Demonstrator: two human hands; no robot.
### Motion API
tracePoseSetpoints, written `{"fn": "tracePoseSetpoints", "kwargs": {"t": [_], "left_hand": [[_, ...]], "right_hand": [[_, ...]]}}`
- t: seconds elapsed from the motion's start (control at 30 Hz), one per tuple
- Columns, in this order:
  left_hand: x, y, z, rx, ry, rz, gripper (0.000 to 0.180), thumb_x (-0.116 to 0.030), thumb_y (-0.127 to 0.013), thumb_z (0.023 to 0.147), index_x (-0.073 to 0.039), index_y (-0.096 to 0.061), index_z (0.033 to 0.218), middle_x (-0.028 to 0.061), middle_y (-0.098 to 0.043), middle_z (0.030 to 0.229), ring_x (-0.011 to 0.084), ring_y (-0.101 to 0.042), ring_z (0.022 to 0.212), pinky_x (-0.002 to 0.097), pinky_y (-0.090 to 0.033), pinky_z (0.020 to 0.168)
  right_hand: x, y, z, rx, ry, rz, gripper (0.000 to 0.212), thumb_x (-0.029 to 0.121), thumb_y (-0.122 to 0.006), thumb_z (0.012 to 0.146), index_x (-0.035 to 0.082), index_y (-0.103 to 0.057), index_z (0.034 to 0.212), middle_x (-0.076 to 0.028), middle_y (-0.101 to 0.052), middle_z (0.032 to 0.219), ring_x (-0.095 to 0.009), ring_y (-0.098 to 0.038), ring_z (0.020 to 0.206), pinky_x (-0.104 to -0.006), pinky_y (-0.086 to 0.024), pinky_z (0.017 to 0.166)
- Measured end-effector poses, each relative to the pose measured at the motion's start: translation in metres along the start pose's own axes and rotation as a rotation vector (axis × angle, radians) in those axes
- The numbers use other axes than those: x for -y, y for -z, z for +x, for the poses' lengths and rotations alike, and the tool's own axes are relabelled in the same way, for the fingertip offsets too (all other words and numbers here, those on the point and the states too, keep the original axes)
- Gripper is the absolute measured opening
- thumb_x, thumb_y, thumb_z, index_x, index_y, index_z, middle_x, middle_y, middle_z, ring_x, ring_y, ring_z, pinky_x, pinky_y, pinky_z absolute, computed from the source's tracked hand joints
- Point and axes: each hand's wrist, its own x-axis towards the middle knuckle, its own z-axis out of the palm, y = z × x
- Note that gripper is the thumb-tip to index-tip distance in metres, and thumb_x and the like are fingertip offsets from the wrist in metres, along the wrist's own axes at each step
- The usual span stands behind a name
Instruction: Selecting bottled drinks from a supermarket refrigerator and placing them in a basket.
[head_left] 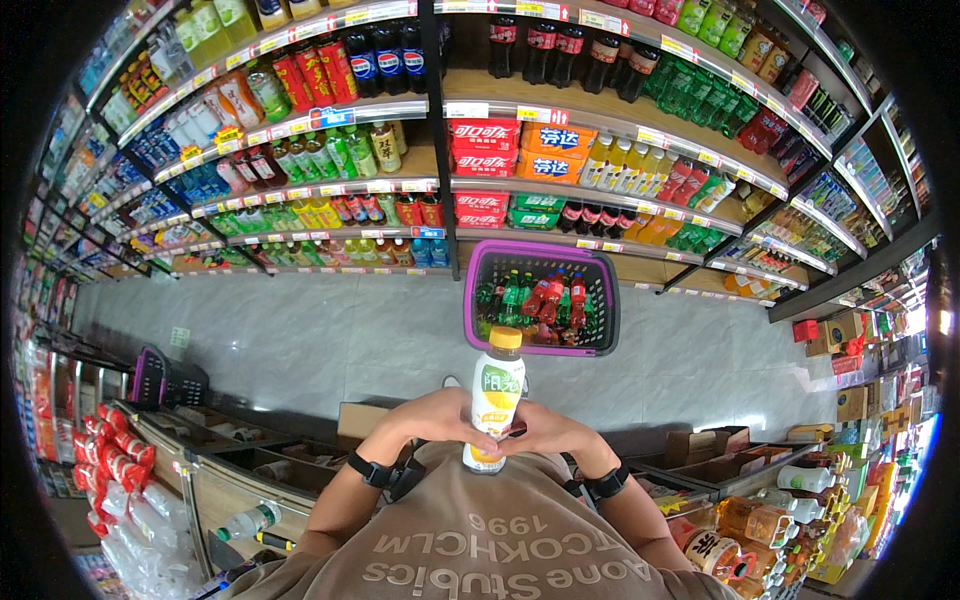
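Observation:
A white drink bottle (496,392) with a yellow cap and a green-and-yellow label stands upright close to my chest. My left hand (446,418) wraps round its lower left side, and my right hand (538,432) grips it from the other side, the thumbs meeting across the front. Beyond the bottle, a black shopping basket (610,300) with a purple rim sits on the floor. Inside it lie several green bottles (512,296) and several red bottles (556,294). The bottle's top overlaps the basket's near rim in view.
Drink shelves (600,118) stretch across the far side, loaded with bottles and multipacks. Another purple-and-black basket (150,378) is on the floor at left. Low bins and cardboard boxes (700,446) stand close on both sides of me, with large oil jugs (745,520) at the near right.

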Motion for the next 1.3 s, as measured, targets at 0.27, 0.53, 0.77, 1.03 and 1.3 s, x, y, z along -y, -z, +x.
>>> {"fn": "tracePoseSetpoints", "kwargs": {"t": [0.27, 0.53, 0.77, 1.03, 1.3], "left_hand": [[0.007, -0.001, 0.002, 0.005, -0.011, -0.007, 0.052, -0.03, -0.09, 0.08, -0.004, -0.073, 0.122, 0.0092, -0.077, 0.114, 0.0171, -0.069, 0.103, 0.0339, -0.052, 0.093], [-0.002, -0.001, -0.001, 0.001, 0.003, -0.024, 0.053, -0.03, -0.091, 0.079, -0.004, -0.073, 0.121, 0.0089, -0.077, 0.113, 0.0167, -0.069, 0.102, 0.0334, -0.053, 0.092], [0.002, -0.001, 0.001, 0.003, 0.01, -0.006, 0.053, -0.03, -0.091, 0.079, -0.003, -0.073, 0.121, 0.0092, -0.077, 0.113, 0.0175, -0.069, 0.103, 0.0339, -0.053, 0.092], [0.007, -0.001, 0.004, 0.019, 0.03, -0.014, 0.052, -0.026, -0.09, 0.08, -0.004, -0.072, 0.123, 0.0097, -0.076, 0.115, 0.0178, -0.069, 0.105, 0.0345, -0.053, 0.094], [0.011, -0.003, 0.006, -0.034, -0.047, -0.047, 0.053, -0.038, -0.09, 0.077, -0.002, -0.076, 0.113, 0.0125, -0.078, 0.105, 0.0191, -0.072, 0.095, 0.033, -0.053, 0.084]], "right_hand": [[-0.01, 0.001, 0.003, 0.001, 0.016, -0.01, 0.078, 0.028, -0.087, 0.084, 0.001, -0.047, 0.145, -0.013, -0.062, 0.137, -0.022, -0.062, 0.123, -0.0378, -0.051, 0.107], [-0.007, 0.0, 0.001, 0.001, 0.032, 0.014, 0.075, 0.026, -0.087, 0.085, 0.001, -0.048, 0.145, -0.012, -0.063, 0.136, -0.021, -0.063, 0.122, -0.0373, -0.051, 0.106], [-0.005, 0.0, 0.002, 0.015, 0.032, 0.006, 0.075, 0.025, -0.086, 0.086, 0.001, -0.047, 0.146, -0.012, -0.063, 0.137, -0.021, -0.063, 0.122, -0.0379, -0.051, 0.106], [-0.011, 0.002, 0.003, 0.012, 0.021, 0.017, 0.076, 0.026, -0.086, 0.085, 0.001, -0.047, 0.146, -0.012, -0.063, 0.137, -0.021, -0.062, 0.123, -0.0385, -0.051, 0.107], [-0.006, 0.002, 0.002, 0.009, 0.027, 0.006, 0.076, 0.026, -0.086, 0.085, 0.002, -0.047, 0.146, -0.012, -0.062, 0.138, -0.021, -0.062, 0.123, -0.0387, -0.05, 0.107]]}}
